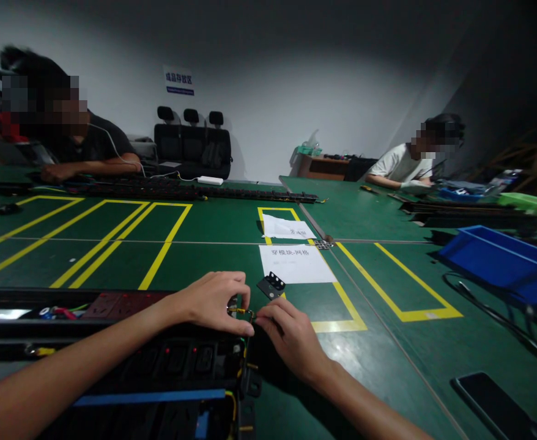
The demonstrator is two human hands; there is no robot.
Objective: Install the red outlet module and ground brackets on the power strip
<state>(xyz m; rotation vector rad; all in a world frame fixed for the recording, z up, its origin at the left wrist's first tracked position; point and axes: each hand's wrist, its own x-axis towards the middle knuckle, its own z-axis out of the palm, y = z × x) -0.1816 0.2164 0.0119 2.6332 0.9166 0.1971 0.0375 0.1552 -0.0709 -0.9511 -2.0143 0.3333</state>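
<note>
From my end I have the left hand (218, 301) curled, thumb below its bent forefinger with a gap between them, and the right hand (293, 336) just beside those fingertips, thumb and forefinger pinched, with the left forearm (94, 360) and right forearm (369, 397) slanting back from the fingers.

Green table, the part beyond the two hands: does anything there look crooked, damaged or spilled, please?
One thing: the farther white sheet has an uneven edge, perhaps torn or curled; I cannot tell which. It looks odd because the nearer white sheet has straighter edges. I see no spill.
</note>
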